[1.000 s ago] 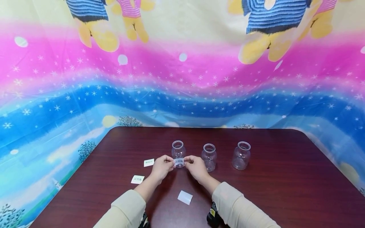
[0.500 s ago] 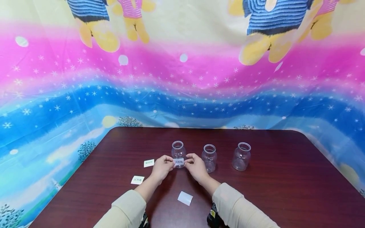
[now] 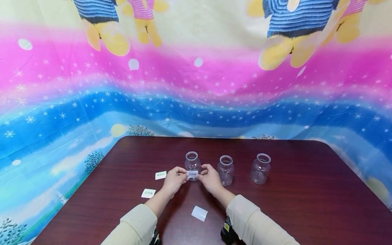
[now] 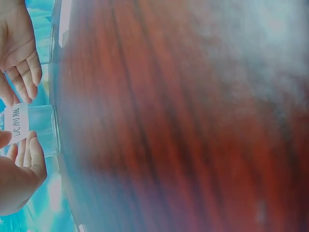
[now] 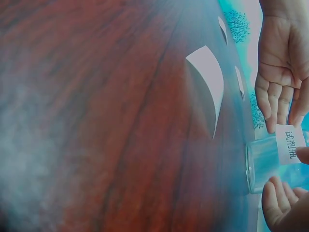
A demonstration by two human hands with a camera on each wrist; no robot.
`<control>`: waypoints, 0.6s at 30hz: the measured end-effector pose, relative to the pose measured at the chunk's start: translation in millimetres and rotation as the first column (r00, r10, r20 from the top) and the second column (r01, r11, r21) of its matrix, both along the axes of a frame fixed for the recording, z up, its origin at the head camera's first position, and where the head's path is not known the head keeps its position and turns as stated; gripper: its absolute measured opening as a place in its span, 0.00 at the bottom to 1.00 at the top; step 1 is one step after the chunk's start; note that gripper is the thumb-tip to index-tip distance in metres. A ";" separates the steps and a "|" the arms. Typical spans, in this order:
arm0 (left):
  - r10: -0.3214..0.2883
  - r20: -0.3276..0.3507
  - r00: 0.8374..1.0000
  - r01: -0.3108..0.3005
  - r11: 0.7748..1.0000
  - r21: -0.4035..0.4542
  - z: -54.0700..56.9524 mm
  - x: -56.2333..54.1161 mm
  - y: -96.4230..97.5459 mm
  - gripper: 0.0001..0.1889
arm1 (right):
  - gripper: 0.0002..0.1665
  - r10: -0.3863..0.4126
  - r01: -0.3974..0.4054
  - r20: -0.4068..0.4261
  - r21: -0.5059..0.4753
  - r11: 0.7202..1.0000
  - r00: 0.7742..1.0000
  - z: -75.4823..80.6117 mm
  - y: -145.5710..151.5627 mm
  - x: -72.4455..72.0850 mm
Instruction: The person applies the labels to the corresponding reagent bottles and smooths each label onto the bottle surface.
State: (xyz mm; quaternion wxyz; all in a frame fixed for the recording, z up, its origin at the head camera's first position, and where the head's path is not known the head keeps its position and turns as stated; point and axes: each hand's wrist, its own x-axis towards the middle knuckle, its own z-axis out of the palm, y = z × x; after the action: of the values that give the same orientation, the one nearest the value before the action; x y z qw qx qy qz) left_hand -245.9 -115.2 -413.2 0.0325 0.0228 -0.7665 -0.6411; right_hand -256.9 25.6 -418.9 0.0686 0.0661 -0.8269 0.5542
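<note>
A small white label [image 3: 192,174] printed with dark characters lies across the front of a clear glass jar [image 3: 192,158], near its lower part. My left hand [image 3: 174,181] pinches the label's left end between thumb and fingers. At the right end, my right hand [image 3: 210,178] holds it by the thumb, with the other fingers beside the jar. From the left wrist, the label [image 4: 17,123] stands between both hands, over the glass. In the right wrist view the jar's base [image 5: 250,166] shows below the label, and the right thumb [image 5: 302,154] overlaps the label's edge.
Two more clear jars, a middle one [image 3: 226,170] and a right one [image 3: 260,169], stand on the dark red table [image 3: 291,204]. Two printed labels lie left, one farther [image 3: 160,175], one nearer [image 3: 148,193]. A curled blank white backing piece [image 3: 199,213] lies in front.
The label was bowed between the hands a second ago and now looks flatter against the jar. The right fingers have lifted slightly; the left hand has hardly moved.
</note>
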 end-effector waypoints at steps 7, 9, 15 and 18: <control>-0.001 0.003 1.000 0.001 1.000 -0.008 1.9 1.0 0.1 0.07 | 0.31 -0.031 0.030 0.018 0.054 0.998 0.999 1.4 -2.0 -6.3; -0.005 0.002 1.000 0.005 1.000 -0.008 2.3 1.7 0.0 0.08 | 0.33 -0.025 0.023 0.036 0.052 0.998 0.999 1.9 -2.5 -7.9; -0.023 0.005 1.000 0.023 1.000 0.016 4.3 3.5 -0.3 0.12 | 0.36 0.043 -0.043 0.029 0.012 0.999 0.999 2.9 -0.9 -12.6; -0.024 0.005 1.000 0.024 0.999 0.028 5.2 4.0 -0.8 0.15 | 0.37 0.075 -0.075 0.019 -0.007 0.997 0.997 2.9 0.1 -14.8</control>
State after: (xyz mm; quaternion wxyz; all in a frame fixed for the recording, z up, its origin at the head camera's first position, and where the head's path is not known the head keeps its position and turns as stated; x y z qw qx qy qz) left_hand -241.8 -116.0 -408.0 0.0223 0.0157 -0.7577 -0.6521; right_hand -271.6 25.7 -416.0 0.0402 0.0916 -0.8226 0.5597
